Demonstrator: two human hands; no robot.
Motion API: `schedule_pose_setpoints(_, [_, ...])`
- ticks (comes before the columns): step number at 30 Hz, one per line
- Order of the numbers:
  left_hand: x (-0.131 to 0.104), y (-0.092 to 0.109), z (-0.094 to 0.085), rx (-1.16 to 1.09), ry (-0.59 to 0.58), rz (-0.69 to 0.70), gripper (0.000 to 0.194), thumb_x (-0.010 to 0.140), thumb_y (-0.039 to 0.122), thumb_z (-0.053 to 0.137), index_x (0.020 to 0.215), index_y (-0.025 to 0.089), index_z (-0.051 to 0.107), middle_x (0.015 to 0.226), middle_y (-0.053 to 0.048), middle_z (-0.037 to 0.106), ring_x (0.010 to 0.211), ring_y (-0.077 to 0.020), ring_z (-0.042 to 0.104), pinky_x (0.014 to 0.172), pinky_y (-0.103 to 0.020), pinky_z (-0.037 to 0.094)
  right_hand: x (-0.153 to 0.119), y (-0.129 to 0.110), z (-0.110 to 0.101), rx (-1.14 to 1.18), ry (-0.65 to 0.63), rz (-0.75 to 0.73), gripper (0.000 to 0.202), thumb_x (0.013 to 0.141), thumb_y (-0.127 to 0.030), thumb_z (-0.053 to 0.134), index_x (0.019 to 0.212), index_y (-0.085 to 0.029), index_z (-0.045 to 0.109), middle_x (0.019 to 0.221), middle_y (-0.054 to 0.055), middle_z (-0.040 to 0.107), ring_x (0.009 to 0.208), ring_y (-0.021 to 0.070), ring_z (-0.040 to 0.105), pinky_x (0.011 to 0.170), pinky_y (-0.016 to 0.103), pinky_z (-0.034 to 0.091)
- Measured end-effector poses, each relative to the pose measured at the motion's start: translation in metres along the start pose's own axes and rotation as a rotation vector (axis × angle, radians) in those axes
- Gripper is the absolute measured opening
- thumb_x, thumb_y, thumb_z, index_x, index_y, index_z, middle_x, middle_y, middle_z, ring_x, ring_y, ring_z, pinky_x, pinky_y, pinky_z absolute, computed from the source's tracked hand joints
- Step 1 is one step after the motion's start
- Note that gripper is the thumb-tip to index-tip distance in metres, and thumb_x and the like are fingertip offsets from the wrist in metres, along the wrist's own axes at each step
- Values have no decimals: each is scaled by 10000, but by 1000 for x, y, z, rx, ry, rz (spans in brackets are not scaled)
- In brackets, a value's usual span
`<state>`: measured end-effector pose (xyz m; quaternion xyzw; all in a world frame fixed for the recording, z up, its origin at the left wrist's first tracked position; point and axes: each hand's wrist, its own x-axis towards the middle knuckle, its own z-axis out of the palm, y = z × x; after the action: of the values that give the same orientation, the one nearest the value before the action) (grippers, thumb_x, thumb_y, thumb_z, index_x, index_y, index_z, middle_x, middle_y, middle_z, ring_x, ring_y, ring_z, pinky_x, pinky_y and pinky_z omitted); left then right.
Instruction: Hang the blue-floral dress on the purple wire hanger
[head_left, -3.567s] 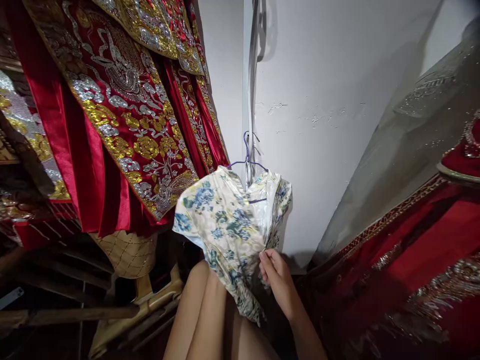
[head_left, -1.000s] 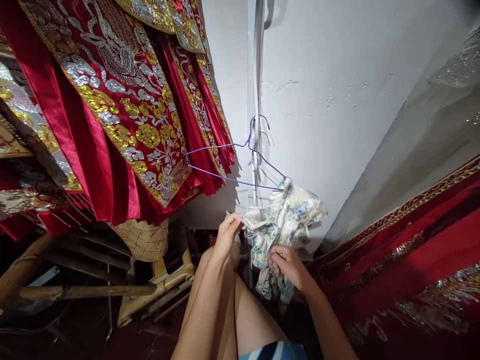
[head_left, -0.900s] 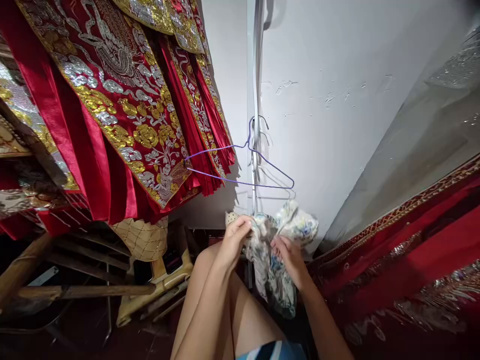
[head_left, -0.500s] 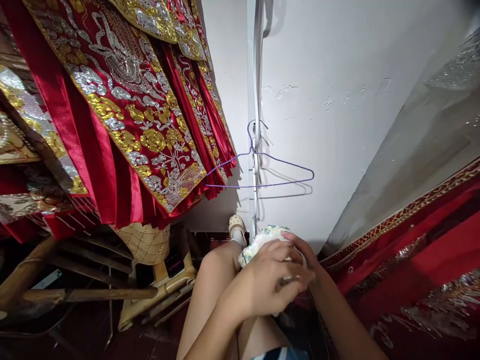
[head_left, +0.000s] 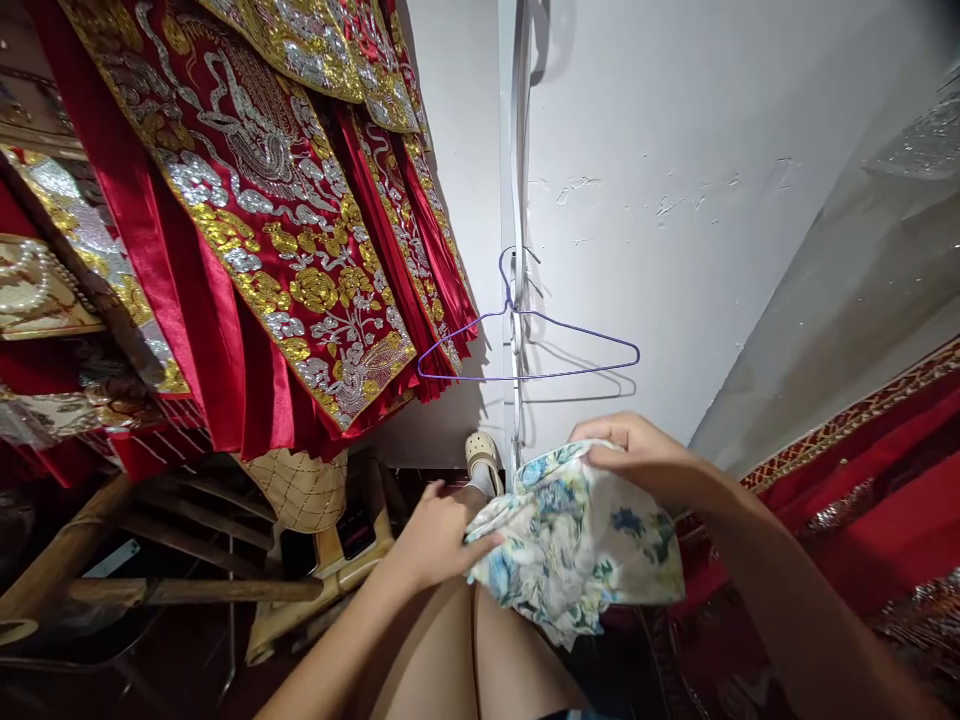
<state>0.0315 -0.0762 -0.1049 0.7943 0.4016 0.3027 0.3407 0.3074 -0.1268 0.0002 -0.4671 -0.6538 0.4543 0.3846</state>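
A small cream garment with blue and green flowers [head_left: 577, 540] is spread between both hands over my lap. My left hand [head_left: 435, 535] grips its left edge. My right hand [head_left: 645, 460] pinches its upper right edge. Above the garment a bare purple wire hanger [head_left: 529, 345] hangs from a hook on a white strip on the wall, with nothing on it.
Red robes with gold and silver embroidery [head_left: 247, 220] hang at the left, more red embroidered cloth [head_left: 847, 500] lies at the right. Wooden furniture [head_left: 187, 590] and a quilted tan object [head_left: 296, 490] stand low at the left. A white wall [head_left: 675, 200] is straight ahead.
The flowered garment came off the purple hanger, which now hangs bare. Both hands bunched the garment low, then lifted and spread it over my lap.
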Motion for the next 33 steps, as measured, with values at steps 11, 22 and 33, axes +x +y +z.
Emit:
schedule_pose_setpoints(11, [49,-14,-69,504,223,-84,164,756,215,557,608,226,628,753,-132,715,950,-362,671,1106,-563,303,104,61,-28,-440,551,-227,228,870,-292,459,822,-202,663,788,36,676,763,202,583,729,293,418])
schedule_pose_setpoints(22, [106,-29,-75,-217,513,-67,338,772,221,567,1082,211,701,1178,-85,703,1141,-286,592,1063,-379,397,76,49,-37,-526,569,-213,272,824,-274,435,579,-213,334,557,-26,356,557,127,328,540,279,227])
schedule_pose_setpoints(33, [162,40,-88,-264,462,158,163,711,108,601,830,176,690,940,-56,705,936,-193,610,822,-236,433,54,55,-35,-310,378,-164,225,848,-300,474,661,-198,551,627,-20,516,601,145,450,575,263,327])
